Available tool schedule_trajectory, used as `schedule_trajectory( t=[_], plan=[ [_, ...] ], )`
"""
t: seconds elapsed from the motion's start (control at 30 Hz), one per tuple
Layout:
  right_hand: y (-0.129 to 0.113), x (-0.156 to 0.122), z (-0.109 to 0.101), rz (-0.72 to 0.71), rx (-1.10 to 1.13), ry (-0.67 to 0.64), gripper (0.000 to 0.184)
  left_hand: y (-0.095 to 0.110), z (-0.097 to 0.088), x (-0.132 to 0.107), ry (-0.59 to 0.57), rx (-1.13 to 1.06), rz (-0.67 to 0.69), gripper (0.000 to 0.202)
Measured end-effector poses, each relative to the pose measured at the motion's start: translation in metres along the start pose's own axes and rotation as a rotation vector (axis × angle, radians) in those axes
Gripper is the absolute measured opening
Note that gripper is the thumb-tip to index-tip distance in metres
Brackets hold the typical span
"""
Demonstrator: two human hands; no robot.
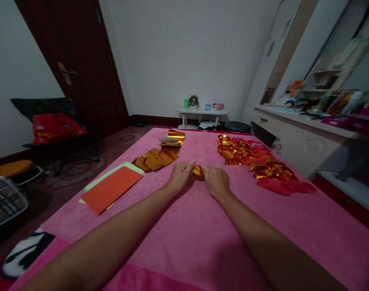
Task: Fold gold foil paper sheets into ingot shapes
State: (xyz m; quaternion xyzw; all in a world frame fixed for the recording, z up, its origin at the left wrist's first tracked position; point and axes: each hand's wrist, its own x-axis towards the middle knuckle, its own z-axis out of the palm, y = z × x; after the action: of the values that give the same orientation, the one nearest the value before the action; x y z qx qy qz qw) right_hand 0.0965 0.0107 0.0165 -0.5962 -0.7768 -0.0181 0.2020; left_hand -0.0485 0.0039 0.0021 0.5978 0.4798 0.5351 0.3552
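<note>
Between my two hands, just above or on the pink cloth, is a small piece of shiny gold foil paper. My left hand pinches its left end, with the fingers closed. The right end is gripped by my right hand, also closed. Most of the fingertips are hidden behind the hands. To the left lie flat gold foil sheets and a stack of coloured paper with an orange sheet on top. On the right sits a heap of crumpled gold and red foil pieces.
Rolled gold foil rests at the cloth's far edge. A white side table with small items stands against the wall. At right is a cluttered dresser; at left, a dark chair holds a red bag.
</note>
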Motion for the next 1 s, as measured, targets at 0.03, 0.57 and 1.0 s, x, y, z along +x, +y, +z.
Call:
schedule_trajectory(
  t=[0.03, 0.57, 1.0],
  plan=[
    [0.002, 0.001, 0.002, 0.008, 0.067, 0.016, 0.047, 0.000, 0.000, 0.000, -0.004, 0.011, -0.001, 0.051],
    [0.011, 0.005, 0.016, -0.020, 0.633, 0.049, 0.055, 0.005, -0.005, -0.001, 0.084, 0.257, 0.048, 0.051],
    [0.007, 0.001, 0.004, 0.101, 0.256, 0.146, 0.056, 0.005, -0.001, -0.005, 0.065, 0.419, 0.097, 0.052]
  ],
)
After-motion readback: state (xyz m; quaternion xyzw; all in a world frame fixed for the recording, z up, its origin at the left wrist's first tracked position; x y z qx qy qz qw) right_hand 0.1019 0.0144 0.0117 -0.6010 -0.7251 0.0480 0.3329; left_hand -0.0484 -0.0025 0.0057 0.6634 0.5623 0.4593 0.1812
